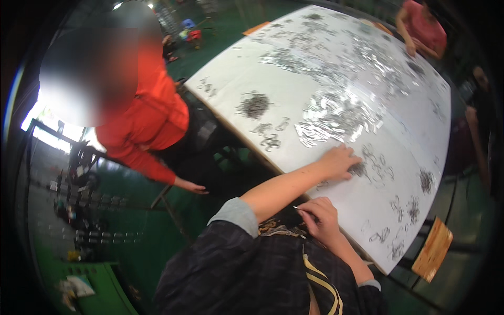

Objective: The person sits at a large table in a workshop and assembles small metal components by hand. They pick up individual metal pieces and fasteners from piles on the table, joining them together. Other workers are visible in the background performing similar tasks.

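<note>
Reaching over the white table [336, 202], my left hand [338, 161] has its fingers apart above a small dark pile of thin metal pieces [359, 169], touching its edge. My right hand [321, 216] is closer to me, at the table's near edge, pinching a small shiny metal piece [297, 208] between thumb and fingers. Its exact kind is too small to make out. Just beyond my left hand lies a heap of flat, shiny metal strips [341, 113]. Loose bent-wire loops [378, 165] are scattered to the right of the dark pile.
A dark pile of thin pieces [254, 105] and more wire loops [270, 142] lie at the table's left. Further small piles [426, 181] sit on the right. A person in red [152, 115] is at the left; another in pink [428, 29] is at the far right. A wooden stool [433, 249] stands by the right edge.
</note>
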Demonstrator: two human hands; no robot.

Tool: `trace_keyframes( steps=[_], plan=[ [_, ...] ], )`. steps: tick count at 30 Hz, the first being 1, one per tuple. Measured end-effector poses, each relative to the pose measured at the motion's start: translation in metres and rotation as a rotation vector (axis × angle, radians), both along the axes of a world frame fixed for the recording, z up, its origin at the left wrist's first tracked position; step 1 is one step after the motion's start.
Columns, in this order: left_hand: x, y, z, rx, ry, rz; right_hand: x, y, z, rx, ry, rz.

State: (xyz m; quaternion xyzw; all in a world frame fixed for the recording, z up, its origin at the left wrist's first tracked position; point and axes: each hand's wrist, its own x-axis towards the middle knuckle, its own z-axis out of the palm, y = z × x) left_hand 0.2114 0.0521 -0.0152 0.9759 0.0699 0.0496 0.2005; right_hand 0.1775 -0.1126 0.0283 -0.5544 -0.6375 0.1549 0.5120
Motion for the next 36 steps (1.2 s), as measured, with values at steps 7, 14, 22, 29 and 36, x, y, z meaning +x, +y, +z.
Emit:
trace_keyframes(
  steps=[7, 14, 22, 29, 36],
  plan=[
    [0.008, -0.002, -0.008, -0.112, -0.026, 0.002, 0.003, -0.003, -0.005, 0.041, 0.017, 0.007],
    [0.012, 0.004, -0.004, -0.227, -0.061, -0.002, 0.003, -0.005, -0.007, 0.046, 0.04, 0.032],
    [0.019, 0.013, 0.057, -0.204, -0.241, -0.083, 0.004, -0.006, -0.008, 0.037, 0.062, 0.033],
    [0.022, 0.013, 0.064, -0.627, -0.264, -0.006, 0.004, -0.006, -0.009, 0.025, 0.06, 0.037],
    [0.007, 0.029, 0.013, -0.194, -0.094, 0.095, 0.004, -0.006, -0.01, 0.05, 0.061, 0.035]
  ],
)
